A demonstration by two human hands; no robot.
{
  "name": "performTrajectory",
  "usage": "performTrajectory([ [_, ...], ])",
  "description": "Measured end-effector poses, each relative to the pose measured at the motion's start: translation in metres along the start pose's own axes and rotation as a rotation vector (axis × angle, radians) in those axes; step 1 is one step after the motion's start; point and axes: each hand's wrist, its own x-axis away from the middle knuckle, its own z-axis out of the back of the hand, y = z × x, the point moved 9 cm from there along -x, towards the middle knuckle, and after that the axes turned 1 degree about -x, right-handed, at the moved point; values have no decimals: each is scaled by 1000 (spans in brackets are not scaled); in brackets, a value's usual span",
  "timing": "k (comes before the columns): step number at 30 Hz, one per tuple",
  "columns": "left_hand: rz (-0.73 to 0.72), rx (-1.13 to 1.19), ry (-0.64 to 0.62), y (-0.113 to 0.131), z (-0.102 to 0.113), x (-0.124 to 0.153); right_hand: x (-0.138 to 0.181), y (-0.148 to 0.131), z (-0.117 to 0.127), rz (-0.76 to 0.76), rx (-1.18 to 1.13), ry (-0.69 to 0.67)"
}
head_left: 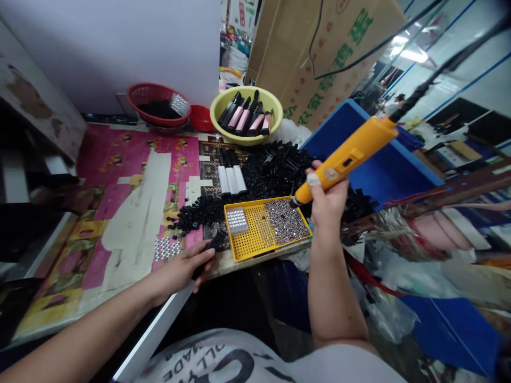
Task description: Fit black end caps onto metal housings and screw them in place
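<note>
My right hand (328, 196) is closed round a yellow electric screwdriver (346, 155), its tip down over a heap of small screws in a yellow perforated tray (255, 236). At the table's front edge my left hand (184, 268) pinches a small black plastic part (216, 240) just left of the tray. A small grey block (237, 219) sits in the tray's left half.
A pile of black plastic parts (275, 173) lies behind the tray, with white and black pieces in a jig (230, 178). A yellow bowl (246, 113) of pink and black items, a red basket (158, 103), a blue bin (375, 170) and a cardboard box (319, 58) stand behind.
</note>
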Motion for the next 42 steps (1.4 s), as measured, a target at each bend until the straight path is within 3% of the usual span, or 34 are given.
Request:
performTrajectory([
  [2, 46, 82, -29, -8, -4, -2, -2, 26, -27, -72, -173, -83],
  [7, 94, 258, -59, -14, -11, -4, 5, 68, -63, -115, -354, 59],
  [11, 112, 341, -71, -12, -13, -5, 0, 86, -69, -122, -420, 123],
  [20, 151, 411, -80, -18, -10, -8, -1, 98, -79, -135, -412, 74],
  [23, 150, 410, -87, -17, -11, -9, -2, 88, -77, -96, -451, 71],
  [27, 150, 395, -75, -18, -10, -9, 10, 42, -72, -28, -560, 73],
  [30, 145, 421, -115, -19, -13, -8, 35, 0, -100, -90, -650, -146],
  [33, 152, 440, -133, -19, -15, -7, 66, -24, -134, -149, -700, -343],
  [37, 139, 433, -135, -17, -16, -7, 86, -24, -162, -157, -764, -468],
  [42, 139, 427, -120, -18, -16, -7, 86, -10, -170, -188, -786, -504],
])
